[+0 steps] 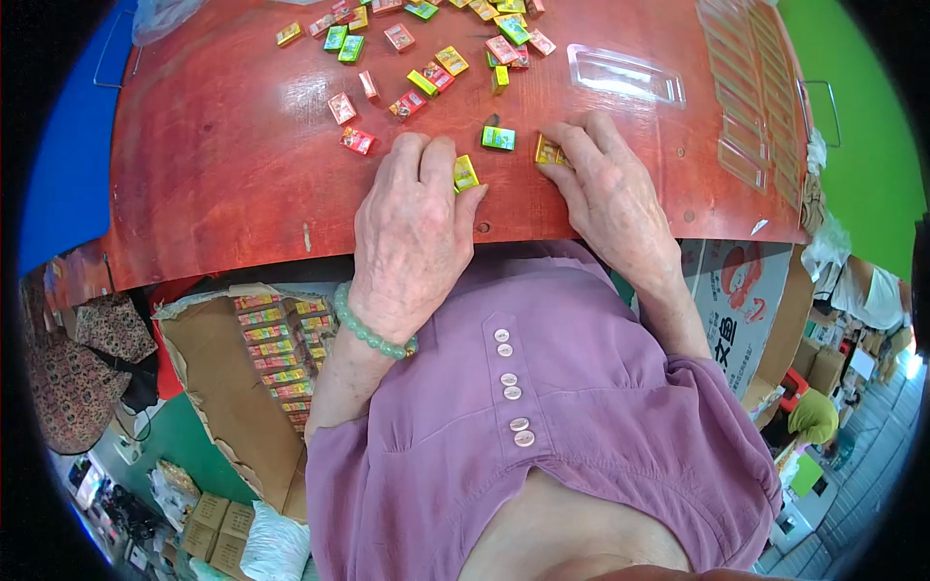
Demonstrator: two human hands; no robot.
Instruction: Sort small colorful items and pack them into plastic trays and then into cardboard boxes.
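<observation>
My left hand point(412, 228), with a green bead bracelet at the wrist, is closed on a small yellow box point(466, 173) between thumb and fingers, near the table's front edge. In my right hand point(615, 184), thumb and fingertips pinch a small orange-yellow box point(548, 151), partly covered by the fingers. Between the two hands a green and blue box point(499, 137) lies on the red table point(242, 203), touched by neither. Just beyond my left hand lie a red box point(357, 141) and a pink box point(342, 108).
Several small coloured boxes point(451, 61) are scattered at the far middle. A clear plastic tray point(626, 75) lies right of them, with stacked clear trays point(751, 107) at the right edge. An open carton point(208, 368) below left holds rows of packed boxes; another carton point(741, 300) stands below right.
</observation>
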